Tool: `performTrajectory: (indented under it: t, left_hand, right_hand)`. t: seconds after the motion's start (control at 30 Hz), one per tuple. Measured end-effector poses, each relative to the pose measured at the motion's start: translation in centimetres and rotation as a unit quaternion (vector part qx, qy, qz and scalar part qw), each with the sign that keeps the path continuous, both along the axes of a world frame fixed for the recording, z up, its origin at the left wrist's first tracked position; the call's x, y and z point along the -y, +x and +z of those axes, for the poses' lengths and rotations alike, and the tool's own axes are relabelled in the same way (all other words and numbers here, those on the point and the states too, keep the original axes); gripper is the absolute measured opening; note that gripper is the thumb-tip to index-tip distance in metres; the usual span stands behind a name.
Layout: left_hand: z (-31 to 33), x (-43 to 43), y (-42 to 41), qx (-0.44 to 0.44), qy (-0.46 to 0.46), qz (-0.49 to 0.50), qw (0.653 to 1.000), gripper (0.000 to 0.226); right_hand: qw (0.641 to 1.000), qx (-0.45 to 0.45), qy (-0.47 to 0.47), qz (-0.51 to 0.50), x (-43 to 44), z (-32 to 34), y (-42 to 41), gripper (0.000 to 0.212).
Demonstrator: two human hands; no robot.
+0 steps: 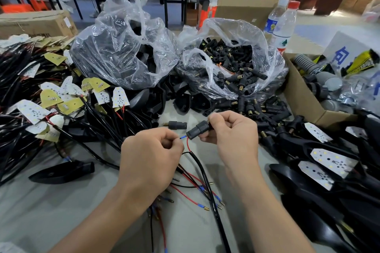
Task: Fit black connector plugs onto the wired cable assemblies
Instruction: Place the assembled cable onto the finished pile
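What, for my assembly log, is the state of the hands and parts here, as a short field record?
Left hand: fingers pinch the blue-sleeved wire end
Right hand: holds the small black plastic connector plug
Fit: wire end meets the plug's opening, sleeve visible outside
Spare: second black plug lying on the grey table beyond the hands
Stock: clear plastic bag of black plugs behind

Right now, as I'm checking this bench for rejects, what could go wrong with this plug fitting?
The left hand pinches the thin blue-sleeved wire end at the black plastic connector plug in the right hand; pushed off-line, it may bend. The thin red wire beside it could end up in the wrong hole or unseated.
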State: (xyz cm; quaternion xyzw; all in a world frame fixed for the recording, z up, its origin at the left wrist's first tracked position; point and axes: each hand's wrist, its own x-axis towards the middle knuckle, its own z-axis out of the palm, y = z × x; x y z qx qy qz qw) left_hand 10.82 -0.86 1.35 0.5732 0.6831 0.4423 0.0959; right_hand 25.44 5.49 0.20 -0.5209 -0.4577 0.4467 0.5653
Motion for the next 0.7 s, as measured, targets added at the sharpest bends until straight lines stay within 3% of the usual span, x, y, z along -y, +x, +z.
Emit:
performTrajectory:
  t: [0.1, 0.3, 0.5, 0.6, 0.7]
  left_hand:
    - [-0.2, -0.2, -0.2, 0.019, -0.025, -0.002, 1.0, 0.021]
    - [0.1, -0.3, -0.5, 0.167, -0.106, -0.097, 0.975, 0.017]
    - [-0.2, -0.1, -0.1, 0.091, -0.031, -0.004, 0.995, 0.011]
    - [-0.2, -0.3, -0.3, 0.117, -0.025, 0.012, 0.993, 0.013]
    - [-0.3, -0.6, -0.6, 0.162, -0.03, -0.044, 0.985, 0.02]
  right_hand:
    - [0.997, -0.056, -0.043, 0.034, 0.0, 0.2, 0.0, 0.02]
    - [0.993, -0.09, -0.072, 0.025, 0.1, 0.6, 0.5, 0.018]
    - [0.995, -0.071, -0.068, 0.029, 0.5, 0.7, 0.0, 0.018]
    - [0.993, -0.076, -0.08, 0.052, 0.5, 1.0, 0.2, 0.017]
    - [0.989, -0.098, -0.097, 0.061, 0.5, 1.1, 0.5, 0.02]
